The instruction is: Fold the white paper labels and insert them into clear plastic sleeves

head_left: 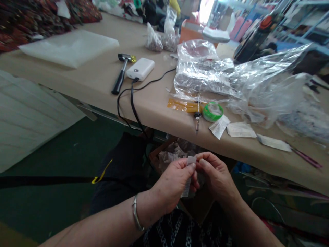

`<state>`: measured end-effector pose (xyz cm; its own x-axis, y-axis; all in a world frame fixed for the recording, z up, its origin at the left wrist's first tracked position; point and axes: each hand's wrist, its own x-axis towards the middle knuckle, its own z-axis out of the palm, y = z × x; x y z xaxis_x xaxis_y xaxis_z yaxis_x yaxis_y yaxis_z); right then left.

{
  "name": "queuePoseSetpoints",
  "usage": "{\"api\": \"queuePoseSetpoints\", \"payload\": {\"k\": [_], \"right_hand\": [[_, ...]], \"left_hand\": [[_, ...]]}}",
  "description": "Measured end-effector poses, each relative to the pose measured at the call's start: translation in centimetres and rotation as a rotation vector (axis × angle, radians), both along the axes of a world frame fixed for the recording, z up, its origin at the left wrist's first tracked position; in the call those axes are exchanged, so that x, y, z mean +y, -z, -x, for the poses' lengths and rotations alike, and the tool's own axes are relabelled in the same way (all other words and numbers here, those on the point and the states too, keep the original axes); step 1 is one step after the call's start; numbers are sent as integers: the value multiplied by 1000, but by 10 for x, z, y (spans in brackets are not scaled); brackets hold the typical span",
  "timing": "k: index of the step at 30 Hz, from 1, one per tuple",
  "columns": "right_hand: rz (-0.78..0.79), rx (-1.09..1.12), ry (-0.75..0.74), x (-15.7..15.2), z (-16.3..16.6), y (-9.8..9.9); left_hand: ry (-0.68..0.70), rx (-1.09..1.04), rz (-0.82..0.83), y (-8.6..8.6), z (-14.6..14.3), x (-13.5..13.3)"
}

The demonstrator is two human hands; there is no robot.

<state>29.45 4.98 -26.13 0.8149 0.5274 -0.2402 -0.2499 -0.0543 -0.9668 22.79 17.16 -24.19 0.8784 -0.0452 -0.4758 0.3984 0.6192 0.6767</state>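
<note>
Above my lap, my left hand (177, 180) pinches a narrow white printed label (191, 160) between thumb and fingers. One end of the label sticks up past the thumb and the other hangs below the fingers. Close against it, my right hand (214, 171) has its thumb and forefinger pressed together at the label's right side. Whatever lies between those fingertips is too small to make out. Beneath both hands is an open cardboard box (155, 156) with many small pale paper scraps (174, 151) in it.
Along the bench (159, 103) lie a hammer (122, 73), a white power bank (141, 68) with black cables, a pen-like tool (197, 120), a green tape roll (212, 112), several label stacks (241, 130), purple tweezers (307, 157) and clear plastic bags (210, 73). A dark bottle (253, 41) leans behind.
</note>
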Motion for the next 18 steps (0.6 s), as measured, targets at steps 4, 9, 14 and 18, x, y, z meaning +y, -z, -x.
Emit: {"api": "queuePoseSetpoints", "payload": {"k": [4, 9, 14, 18], "right_hand": [[-16, 51, -44, 9, -5, -8], [-56, 109, -90, 16, -7, -18], [-11, -70, -41, 21, -18, -22], [75, -271, 13, 23, -32, -20]], "left_hand": [[2, -13, -78, -1, -1, 0], [-4, -57, -161, -2, -6, 1], [-3, -165, -276, -2, -16, 11], [-35, -280, -557, -1, -27, 24]]}}
